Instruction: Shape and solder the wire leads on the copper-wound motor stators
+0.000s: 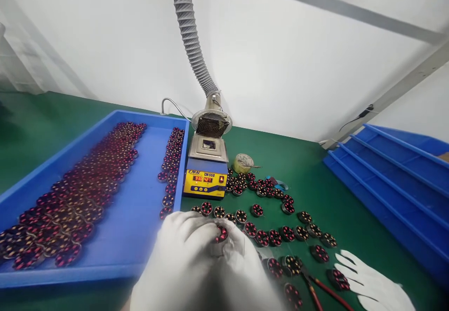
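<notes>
Both my hands wear white gloves and meet at the lower middle of the view. Between their fingers is a small round motor stator (221,234) with red coils, partly hidden by the gloves. My left hand (182,250) is closed about its left side, while my right hand (242,259) closes on it from the right. Just beyond the fingers, several similar stators (241,216) lie on the green table. A solder pot (205,183) with a yellow front and red digits stands behind them.
At left, a blue tray (140,245) holds many stators. A small tub (242,163) stands beside the solder pot, under a grey hose (189,35). Red-handled pliers (317,287) and a spare white glove (377,280) lie at right, near stacked blue trays (389,194).
</notes>
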`<control>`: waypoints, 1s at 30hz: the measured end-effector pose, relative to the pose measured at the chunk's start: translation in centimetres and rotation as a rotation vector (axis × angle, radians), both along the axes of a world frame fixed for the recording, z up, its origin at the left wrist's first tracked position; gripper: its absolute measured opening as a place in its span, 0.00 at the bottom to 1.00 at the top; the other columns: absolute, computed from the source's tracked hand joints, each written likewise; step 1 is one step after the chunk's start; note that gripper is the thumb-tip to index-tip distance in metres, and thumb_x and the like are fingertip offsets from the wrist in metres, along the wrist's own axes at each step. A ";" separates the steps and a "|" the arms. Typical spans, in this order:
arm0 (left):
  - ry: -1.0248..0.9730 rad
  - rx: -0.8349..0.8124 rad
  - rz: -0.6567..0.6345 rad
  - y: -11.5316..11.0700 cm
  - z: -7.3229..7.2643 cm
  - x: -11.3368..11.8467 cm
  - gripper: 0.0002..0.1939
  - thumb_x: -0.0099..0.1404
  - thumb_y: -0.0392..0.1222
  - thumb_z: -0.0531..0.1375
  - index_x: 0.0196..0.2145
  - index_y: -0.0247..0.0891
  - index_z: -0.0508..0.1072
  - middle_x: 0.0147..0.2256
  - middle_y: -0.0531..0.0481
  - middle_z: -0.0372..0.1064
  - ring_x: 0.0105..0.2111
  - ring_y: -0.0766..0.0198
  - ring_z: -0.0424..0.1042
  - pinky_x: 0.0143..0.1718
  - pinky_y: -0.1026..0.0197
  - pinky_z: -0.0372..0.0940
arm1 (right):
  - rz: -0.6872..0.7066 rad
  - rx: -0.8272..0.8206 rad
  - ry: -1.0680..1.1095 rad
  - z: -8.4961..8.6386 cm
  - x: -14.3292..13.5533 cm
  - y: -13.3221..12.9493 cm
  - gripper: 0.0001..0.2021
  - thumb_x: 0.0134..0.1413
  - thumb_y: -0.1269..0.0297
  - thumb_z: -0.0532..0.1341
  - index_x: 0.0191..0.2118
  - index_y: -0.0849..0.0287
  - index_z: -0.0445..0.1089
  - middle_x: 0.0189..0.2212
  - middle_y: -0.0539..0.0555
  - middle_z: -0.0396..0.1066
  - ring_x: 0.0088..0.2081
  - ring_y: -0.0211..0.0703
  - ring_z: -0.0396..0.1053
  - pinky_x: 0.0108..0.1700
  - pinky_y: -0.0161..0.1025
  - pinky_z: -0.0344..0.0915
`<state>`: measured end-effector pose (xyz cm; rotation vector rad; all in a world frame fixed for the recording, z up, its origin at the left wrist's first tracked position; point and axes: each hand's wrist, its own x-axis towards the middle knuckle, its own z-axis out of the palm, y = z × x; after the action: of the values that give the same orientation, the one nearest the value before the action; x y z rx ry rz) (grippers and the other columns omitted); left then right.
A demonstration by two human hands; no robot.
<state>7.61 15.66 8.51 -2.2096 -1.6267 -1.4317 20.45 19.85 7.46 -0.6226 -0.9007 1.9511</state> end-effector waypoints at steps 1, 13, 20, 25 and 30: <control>-0.021 -0.042 -0.016 0.1 -0.1 0.0 0.10 0.63 0.33 0.55 0.43 0.38 0.65 0.38 0.46 0.70 0.40 0.58 0.66 0.40 0.55 0.60 | 0.013 -0.026 0.011 0.1 -0.3 -0.2 0.17 0.38 0.60 0.68 0.38 0.57 0.72 0.31 0.55 0.72 0.33 0.45 0.70 0.35 0.41 0.68; -0.656 -0.332 -0.086 1.6 0.4 -0.9 0.08 0.63 0.35 0.54 0.28 0.40 0.71 0.33 0.51 0.71 0.36 0.64 0.70 0.40 0.63 0.64 | 0.222 -0.201 0.090 -0.9 1.1 1.3 0.23 0.31 0.60 0.72 0.39 0.58 0.72 0.32 0.55 0.71 0.30 0.42 0.69 0.30 0.37 0.66; -0.315 -0.477 -0.331 1.4 0.4 -0.9 0.28 0.51 0.33 0.66 0.49 0.47 0.68 0.50 0.49 0.67 0.50 0.58 0.64 0.50 0.60 0.59 | 0.056 -0.286 0.144 0.0 1.6 -0.1 0.14 0.44 0.63 0.64 0.40 0.54 0.71 0.41 0.56 0.71 0.37 0.47 0.71 0.36 0.44 0.69; -0.750 -0.401 -0.421 2.1 0.5 0.6 0.10 0.55 0.31 0.64 0.33 0.45 0.77 0.38 0.55 0.74 0.40 0.65 0.71 0.42 0.67 0.64 | 0.100 -0.267 0.111 0.2 1.3 0.0 0.17 0.41 0.60 0.66 0.41 0.54 0.70 0.36 0.55 0.72 0.31 0.43 0.71 0.33 0.41 0.70; -1.256 -0.397 -0.189 1.8 0.7 0.9 0.05 0.54 0.32 0.63 0.23 0.40 0.76 0.28 0.55 0.75 0.31 0.66 0.73 0.35 0.69 0.67 | 0.082 -0.202 0.063 0.2 1.1 -0.1 0.20 0.36 0.59 0.69 0.40 0.56 0.70 0.32 0.55 0.72 0.30 0.45 0.70 0.31 0.42 0.69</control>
<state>8.46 17.41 9.25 -1.5791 -2.0740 -3.1604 21.50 19.72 7.69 -0.6444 -0.7055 2.1412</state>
